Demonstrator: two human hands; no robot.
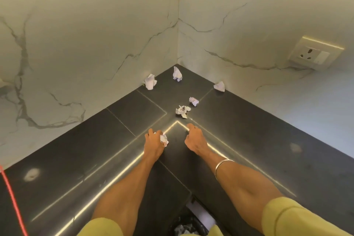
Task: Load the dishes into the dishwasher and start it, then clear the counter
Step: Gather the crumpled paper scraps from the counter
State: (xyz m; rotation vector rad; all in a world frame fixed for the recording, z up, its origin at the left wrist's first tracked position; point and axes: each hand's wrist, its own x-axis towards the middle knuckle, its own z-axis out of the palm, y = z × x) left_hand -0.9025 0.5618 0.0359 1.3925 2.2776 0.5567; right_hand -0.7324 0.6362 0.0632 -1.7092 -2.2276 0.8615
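Paper scraps on the dark worktop [249, 140], nearest one at 12 o'clock from the right hand.

Crumpled paper wad [182, 110] lies just beyond the right hand [193, 140], whose grip is curled with nothing seen inside; the left hand [154, 142] is clenched on a small wad [164, 139]. Four more white, creased scraps sit farther toward the corner, from 11 to 1 o'clock.

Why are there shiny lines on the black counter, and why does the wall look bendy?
Head view: the bright lines are glare from a light strip mirrored in the glossy counter; the wide-angle lens bends the walls and tilts the socket; the paper balls look sharp, while the frame's edges look softer.
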